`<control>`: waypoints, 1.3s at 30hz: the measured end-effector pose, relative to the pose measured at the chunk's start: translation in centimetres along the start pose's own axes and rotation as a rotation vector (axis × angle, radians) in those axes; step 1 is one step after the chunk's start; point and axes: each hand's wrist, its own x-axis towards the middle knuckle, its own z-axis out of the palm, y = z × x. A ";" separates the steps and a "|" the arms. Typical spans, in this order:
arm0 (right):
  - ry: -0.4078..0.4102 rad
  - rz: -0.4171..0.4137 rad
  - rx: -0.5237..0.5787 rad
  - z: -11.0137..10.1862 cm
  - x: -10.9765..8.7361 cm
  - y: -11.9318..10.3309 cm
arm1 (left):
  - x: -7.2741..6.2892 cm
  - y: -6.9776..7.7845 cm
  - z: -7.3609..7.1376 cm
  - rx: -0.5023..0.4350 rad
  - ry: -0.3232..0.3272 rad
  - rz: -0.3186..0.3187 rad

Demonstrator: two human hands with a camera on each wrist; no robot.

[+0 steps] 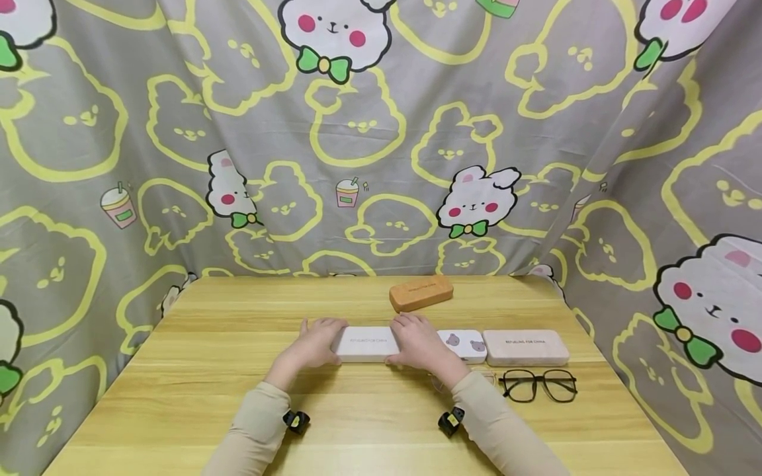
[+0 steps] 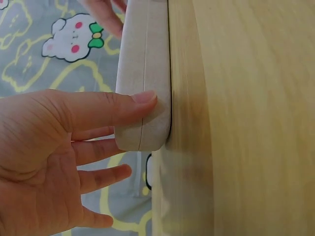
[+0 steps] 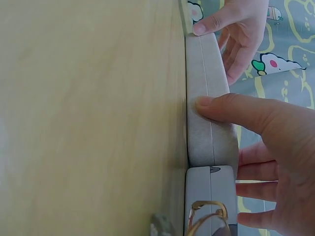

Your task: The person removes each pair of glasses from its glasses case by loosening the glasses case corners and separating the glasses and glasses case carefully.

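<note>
- Pale case [image 1: 366, 342] is being held on the table [image 1: 357, 423] just left of the bear case [image 1: 467, 345]; their ends look butted together, or very nearly.
- Grip-wise, the end farther from the bear case is pinched by the left hand [image 1: 315, 344], thumb laid on the front side, fingers reached round the back. The nearer end is pinched the same way by the right hand [image 1: 419, 344]. Both are spread only about as wide as the case is deep; how hard it's squeezed can't be told.
- Step in hand, at a guess: the case is being squared up into a row with the bear case. It seems to be seated, not lifted.
- For the next move, light, even pressure at both ends is probably called for, so the bear case isn't nudged, then a clean release once it's straight.
- Long axis is laid left to right, in line with the bear case's. The lettering is turned up, readable from the person's side; the lid seam is faced frontward.
- Around the bear case: pink case [image 1: 526, 348] set to its right, brown case [image 1: 421, 293] parked askew behind, gold glasses [image 3: 208, 203] left in front, black glasses [image 1: 538, 378] front-right.
</note>
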 end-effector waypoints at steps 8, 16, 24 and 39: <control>-0.036 0.020 0.024 -0.2 0.0 0.0 | 0.2 -0.2 0.2 0.000 -0.004 -0.011; -0.060 0.040 0.048 -0.3 -0.1 0.0 | 0.1 -0.2 0.2 0.001 -0.023 -0.014; -0.070 0.049 0.100 -0.5 -0.2 0.1 | 0.0 -0.6 0.3 -0.025 -0.035 -0.014; -0.062 0.035 0.218 -0.6 -0.9 0.8 | -1.2 -1.7 -0.3 -0.181 0.000 -0.091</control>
